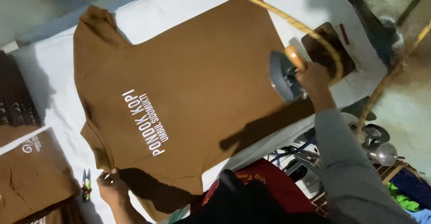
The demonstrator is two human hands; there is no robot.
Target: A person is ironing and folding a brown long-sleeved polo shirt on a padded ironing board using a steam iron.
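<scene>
While my left hand [112, 187] pinches the near sleeve edge of the brown T-shirt [188, 84], fingers closed on the cloth, the shirt lies spread flat across the white-covered tabletop [179, 4], white lettering facing up. Just left of that hand lie small thread snips [86, 184], and beyond them a stack of folded brown shirts [31, 170]. My right hand [314, 78], in a grey sleeve, has its fingers clamped round the wooden handle of an iron [283, 75], lifted and tilted over the shirt's hem. Its yellow cord [278, 12] arcs away past the hand; a dark iron rest [330, 48] sits just behind it.
</scene>
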